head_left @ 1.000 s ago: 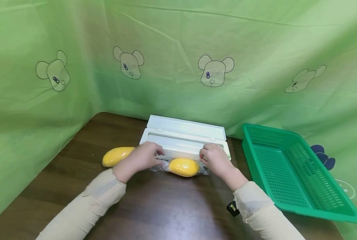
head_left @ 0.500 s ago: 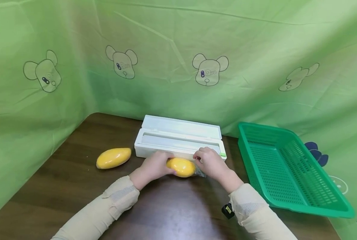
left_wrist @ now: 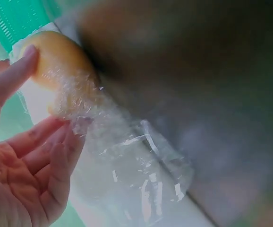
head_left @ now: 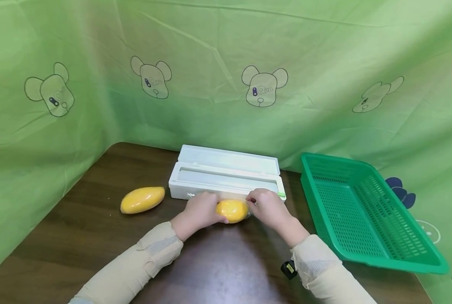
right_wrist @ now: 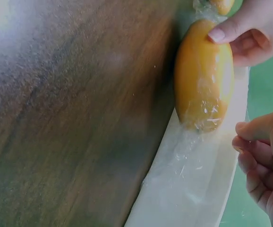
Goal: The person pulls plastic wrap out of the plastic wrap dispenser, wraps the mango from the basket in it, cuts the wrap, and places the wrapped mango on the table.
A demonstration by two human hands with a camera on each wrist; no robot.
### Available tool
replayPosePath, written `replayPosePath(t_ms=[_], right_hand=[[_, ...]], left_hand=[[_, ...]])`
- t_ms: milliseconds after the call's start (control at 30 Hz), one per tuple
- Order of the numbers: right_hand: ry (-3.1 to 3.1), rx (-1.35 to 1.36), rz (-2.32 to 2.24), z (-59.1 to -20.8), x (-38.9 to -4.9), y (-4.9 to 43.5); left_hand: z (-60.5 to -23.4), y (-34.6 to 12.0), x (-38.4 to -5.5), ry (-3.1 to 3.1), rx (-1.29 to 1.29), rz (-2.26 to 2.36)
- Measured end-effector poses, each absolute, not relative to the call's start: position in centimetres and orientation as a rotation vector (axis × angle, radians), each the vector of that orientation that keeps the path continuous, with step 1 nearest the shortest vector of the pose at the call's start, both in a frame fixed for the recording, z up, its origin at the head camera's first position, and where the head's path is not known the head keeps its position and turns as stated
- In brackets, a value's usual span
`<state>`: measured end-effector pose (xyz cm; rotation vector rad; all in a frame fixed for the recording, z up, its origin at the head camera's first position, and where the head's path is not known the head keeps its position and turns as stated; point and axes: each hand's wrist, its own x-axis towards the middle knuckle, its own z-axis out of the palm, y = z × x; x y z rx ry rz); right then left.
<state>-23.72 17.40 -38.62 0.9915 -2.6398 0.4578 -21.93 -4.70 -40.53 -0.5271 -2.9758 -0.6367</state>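
A yellow mango (head_left: 232, 211) in clear plastic wrap lies against the front of a white cling film dispenser (head_left: 180, 192), whose lid stands raised. My left hand (head_left: 201, 211) grips it from the left: the left wrist view has the thumb on the fruit and the other fingers curled at the gathered wrap. Loose plastic wrap (left_wrist: 136, 175) trails off that end. On the other side, my right hand (right_wrist: 268, 161) keeps thumb and forefinger pinched beside the mango's right end, at the faint film there. A second mango (head_left: 142, 200) lies apart on the left.
A green perforated basket (head_left: 393, 262) stands at the right of the brown wooden table (head_left: 211, 270). A small black object (head_left: 288, 269) lies beside the right sleeve. Green printed cloth (head_left: 207, 105) hangs close behind the dispenser.
My left hand has moved right from the wrap's left end and taken hold of the mango. The right hand stays near the mango's right end. The view has shifted slightly.
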Motion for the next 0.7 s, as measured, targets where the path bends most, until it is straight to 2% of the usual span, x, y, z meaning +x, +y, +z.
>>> replayPosePath(t_ms=[367,700], right_hand=[[-2.463,1.089,0.423,-40.0,-21.9,17.7],[-2.449,1.153,0.581,-41.4,-21.7,18.1]], left_hand=[[-39.0,-3.9,-22.0,-3.058,-0.579,-0.519],[-38.7,-4.0,-22.2,-3.077,-0.634,-0.572]])
